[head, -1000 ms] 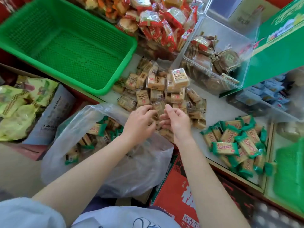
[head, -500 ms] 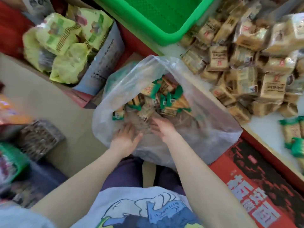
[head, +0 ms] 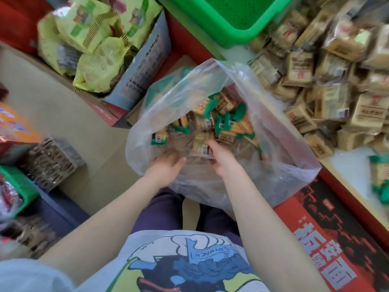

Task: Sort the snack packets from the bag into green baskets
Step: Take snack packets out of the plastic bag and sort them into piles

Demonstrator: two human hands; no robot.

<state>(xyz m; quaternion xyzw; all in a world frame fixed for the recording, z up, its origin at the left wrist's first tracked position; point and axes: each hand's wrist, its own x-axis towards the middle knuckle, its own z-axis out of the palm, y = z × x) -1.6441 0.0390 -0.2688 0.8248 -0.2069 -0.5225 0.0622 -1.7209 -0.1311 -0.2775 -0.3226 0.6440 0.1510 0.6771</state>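
Both hands have left the pile of brown packets (head: 328,85) on the tabletop (head: 349,165) and are now down in the clear plastic bag (head: 280,148), so a new handful is being collected and the sorting goes on. The right hand (head: 223,157) reaches deeper than half a second ago; its fingers (head: 210,144) touch a brown packet (head: 202,144), but I cannot tell if they already close around it. The left hand (head: 168,165) lies at the near edge of the bag, and its fingers (head: 174,153) are blurred behind the plastic, so their state is not clear. Just beyond the fingers lie the remaining snack packets (head: 227,121), green-ended and brown ones mixed. Farther beyond them stands the green basket (head: 231,20); no packets are visible in the part that shows. To the left of the fingers is a pale floor (head: 63,114) with a carton of yellow-green bags (head: 94,43). To the right of the fingers, nearer to the person, lies a red printed box (head: 328,239).
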